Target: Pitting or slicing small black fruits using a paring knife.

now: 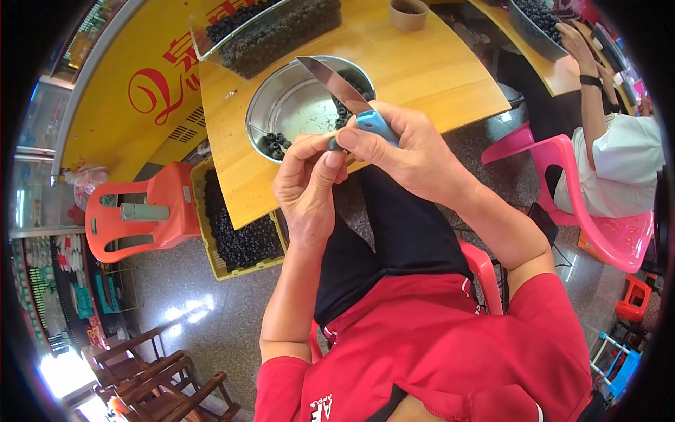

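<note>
My right hand (415,144) is closed round the blue handle (377,126) of a knife. Its wide steel blade (336,82) points up and left over a round metal basin (251,116). Between the fingertips of my left hand (307,184) is a small dark round piece (335,144), mostly covered by the fingers. My right thumb comes right up against it. Several small black pieces (275,143), some ring-like, lie along the basin's left and right sides. What kind they are I cannot tell.
On the wooden table (436,77) stand a clear tub (281,42) of dark pieces and a brown cup (408,15). A yellow crate (246,271) of them sits beside an orange chair (112,190). At right, a person's hand (576,46) reaches to a bowl (538,35).
</note>
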The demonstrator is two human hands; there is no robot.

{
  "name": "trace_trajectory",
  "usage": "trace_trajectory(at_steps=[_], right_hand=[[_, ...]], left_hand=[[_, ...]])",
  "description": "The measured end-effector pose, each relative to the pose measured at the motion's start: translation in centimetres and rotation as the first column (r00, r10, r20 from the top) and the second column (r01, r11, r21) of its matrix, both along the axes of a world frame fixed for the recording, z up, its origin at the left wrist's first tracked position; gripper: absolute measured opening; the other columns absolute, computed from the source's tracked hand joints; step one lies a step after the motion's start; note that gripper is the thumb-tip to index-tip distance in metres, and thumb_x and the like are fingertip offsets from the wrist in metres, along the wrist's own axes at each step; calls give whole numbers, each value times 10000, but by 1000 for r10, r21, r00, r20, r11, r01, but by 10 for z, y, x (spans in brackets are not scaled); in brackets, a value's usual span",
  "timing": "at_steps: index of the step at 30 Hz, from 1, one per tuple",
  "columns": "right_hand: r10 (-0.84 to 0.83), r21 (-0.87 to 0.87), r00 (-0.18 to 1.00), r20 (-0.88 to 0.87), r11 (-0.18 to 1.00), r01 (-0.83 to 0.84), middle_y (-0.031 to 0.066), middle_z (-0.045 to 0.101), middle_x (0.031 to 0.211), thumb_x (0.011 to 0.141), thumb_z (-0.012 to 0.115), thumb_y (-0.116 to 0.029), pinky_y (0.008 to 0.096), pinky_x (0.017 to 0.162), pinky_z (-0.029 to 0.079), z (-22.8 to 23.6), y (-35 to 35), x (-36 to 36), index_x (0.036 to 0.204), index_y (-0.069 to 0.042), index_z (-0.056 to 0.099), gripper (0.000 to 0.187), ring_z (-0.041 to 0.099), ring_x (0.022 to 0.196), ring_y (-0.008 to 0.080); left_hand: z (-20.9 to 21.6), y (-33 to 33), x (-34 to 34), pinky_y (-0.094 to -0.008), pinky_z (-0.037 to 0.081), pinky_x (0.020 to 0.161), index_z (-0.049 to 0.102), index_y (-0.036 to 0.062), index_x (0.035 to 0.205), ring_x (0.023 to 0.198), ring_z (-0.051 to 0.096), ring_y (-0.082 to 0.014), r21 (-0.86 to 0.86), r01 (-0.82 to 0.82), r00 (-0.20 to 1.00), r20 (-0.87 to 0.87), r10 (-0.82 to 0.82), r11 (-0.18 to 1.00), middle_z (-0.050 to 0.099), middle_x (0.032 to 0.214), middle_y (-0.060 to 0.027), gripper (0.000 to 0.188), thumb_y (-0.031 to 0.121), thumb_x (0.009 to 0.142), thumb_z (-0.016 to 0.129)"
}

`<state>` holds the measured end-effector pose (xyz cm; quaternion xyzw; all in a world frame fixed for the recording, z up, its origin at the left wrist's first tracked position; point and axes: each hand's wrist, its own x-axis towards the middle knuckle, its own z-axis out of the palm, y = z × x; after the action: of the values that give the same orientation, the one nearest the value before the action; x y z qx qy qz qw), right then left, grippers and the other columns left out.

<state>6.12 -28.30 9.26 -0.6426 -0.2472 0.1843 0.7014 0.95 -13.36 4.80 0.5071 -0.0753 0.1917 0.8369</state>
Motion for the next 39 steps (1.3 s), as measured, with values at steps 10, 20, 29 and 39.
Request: trace_trajectory(at_steps=[10, 20, 29, 39], right_hand=[[-19, -45, 991, 134, 999, 26, 18, 618, 857, 946, 586, -231, 249, 694, 486, 7, -1, 3, 948, 25, 603, 257, 584, 766, 78], [-61, -184, 559, 827, 910, 372, 118, 562, 780, 810, 669, -81, 346, 538, 458, -12, -8, 3, 905, -17, 580, 145, 581, 631, 291], [-41, -204, 506, 862, 885, 419, 105, 569, 797, 768, 662, -46, 361, 536, 469, -13, -10, 5, 931, -30, 579, 183, 599, 636, 291], [-18, -248, 492, 870, 847, 471, 106, 569, 795, 774, 664, -53, 375, 546, 474, -18, -9, 8, 948, -44, 584, 192, 597, 642, 301]], left_hand=[[7, 3, 0, -207, 449, 642, 564, 6, 1081, 721, 533, -90, 113, 22, 1000, -4, -22, 993, 584, 946, -40, 192, 52, 903, 619], [3, 2, 3, -242, 421, 668, 540, 29, 1115, 730, 508, -105, -213, 205, 973, -57, -222, 955, 585, 920, -37, 225, 127, 923, 604], [1, -1, 4, -241, 402, 669, 537, 22, 1129, 756, 489, -101, -188, 211, 975, -31, -220, 959, 571, 945, -35, 232, 114, 924, 597], [-1, 5, 2, -241, 409, 672, 552, 24, 1069, 754, 500, -110, -131, 154, 987, -21, -158, 979, 535, 1021, -61, 168, 61, 910, 592]])
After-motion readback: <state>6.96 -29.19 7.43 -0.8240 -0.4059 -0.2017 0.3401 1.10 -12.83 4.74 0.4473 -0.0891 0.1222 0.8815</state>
